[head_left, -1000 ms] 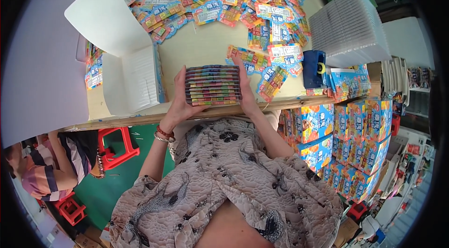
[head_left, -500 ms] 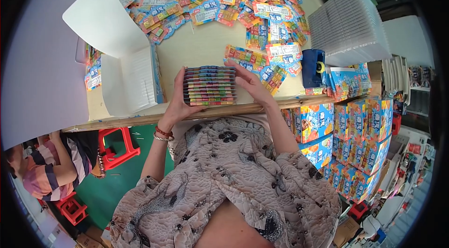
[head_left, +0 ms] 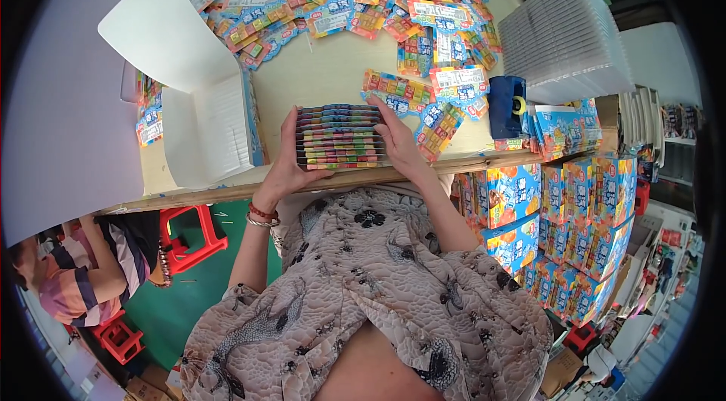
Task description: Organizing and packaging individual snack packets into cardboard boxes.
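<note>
Wood-edged table (head_left: 283,87), ridged packet stack (head_left: 340,138)

Right grip (head_left: 403,147) now more bent

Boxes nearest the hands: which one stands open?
The white-lined box on the table, left of the left hand. Its flap is raised, whereas the blue printed boxes stacked at right appear closed.

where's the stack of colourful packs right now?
Head view, slightly left of centre: the stack is held between the left hand and right hand by the table's front edge, right of the open white box.
</note>
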Available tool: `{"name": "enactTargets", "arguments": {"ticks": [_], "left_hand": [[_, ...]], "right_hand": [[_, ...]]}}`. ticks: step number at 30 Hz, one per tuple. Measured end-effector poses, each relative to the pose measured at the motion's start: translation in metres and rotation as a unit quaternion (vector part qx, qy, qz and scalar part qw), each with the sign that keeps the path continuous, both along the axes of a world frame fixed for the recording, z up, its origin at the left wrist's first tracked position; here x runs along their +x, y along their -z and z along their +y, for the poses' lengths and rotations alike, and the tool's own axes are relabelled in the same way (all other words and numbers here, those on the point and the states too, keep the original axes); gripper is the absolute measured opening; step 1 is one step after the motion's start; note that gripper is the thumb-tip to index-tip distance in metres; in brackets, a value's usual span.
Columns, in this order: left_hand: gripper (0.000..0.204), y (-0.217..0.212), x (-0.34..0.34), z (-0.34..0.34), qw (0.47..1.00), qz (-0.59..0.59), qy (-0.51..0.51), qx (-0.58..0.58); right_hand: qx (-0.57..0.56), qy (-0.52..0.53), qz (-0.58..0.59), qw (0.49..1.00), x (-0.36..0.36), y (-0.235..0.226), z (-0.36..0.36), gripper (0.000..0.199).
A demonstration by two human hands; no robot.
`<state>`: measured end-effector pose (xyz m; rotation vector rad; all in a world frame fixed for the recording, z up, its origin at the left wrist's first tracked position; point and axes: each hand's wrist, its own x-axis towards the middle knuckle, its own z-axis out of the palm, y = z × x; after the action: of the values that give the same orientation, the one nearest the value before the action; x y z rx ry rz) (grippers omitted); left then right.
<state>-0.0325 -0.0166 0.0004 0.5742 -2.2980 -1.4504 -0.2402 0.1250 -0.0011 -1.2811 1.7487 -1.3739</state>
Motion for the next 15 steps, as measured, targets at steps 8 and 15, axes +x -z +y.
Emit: {"name": "enactTargets", "arguments": {"ticks": [8, 15], "left_hand": [[0.13, 0.0021, 0.0001, -0.0021, 0.998, 0.011, 0.014, 0.067], [0.128, -0.0036, -0.0011, -0.008, 1.0, -0.014, 0.023, -0.004]], "right_hand": [[0.002, 0.004, 0.011, 1.0, -0.0007, 0.0034, 0.0016, 0.044], [0.009, 0.01, 0.022, 1.0, 0.0015, -0.0028, 0.0024, 0.043]]}}
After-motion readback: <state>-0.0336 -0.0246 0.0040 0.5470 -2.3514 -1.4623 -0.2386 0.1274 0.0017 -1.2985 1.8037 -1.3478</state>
